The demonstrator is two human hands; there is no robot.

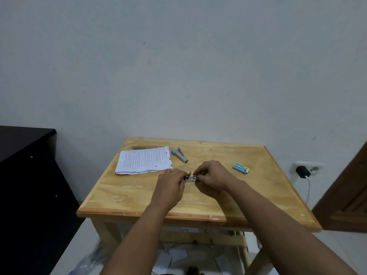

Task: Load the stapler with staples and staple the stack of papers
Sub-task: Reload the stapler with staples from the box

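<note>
A small metal stapler [190,178] lies low over the middle of the wooden table [258,187], held between both hands. My left hand [170,188] grips its left end, where a flap stands up. The fingertips of my right hand [213,175] pinch the right end of its metal channel; I cannot see whether staples are between them. A stack of printed papers [143,160] lies at the table's back left. A green-and-white staple box [240,168] rests to the right of my right hand.
A second stapler [179,155], blue and grey, lies just right of the papers. A dark cabinet [23,175] stands to the left of the table. A wall socket with a black charger [302,171] and a wooden door [349,195] are at the right.
</note>
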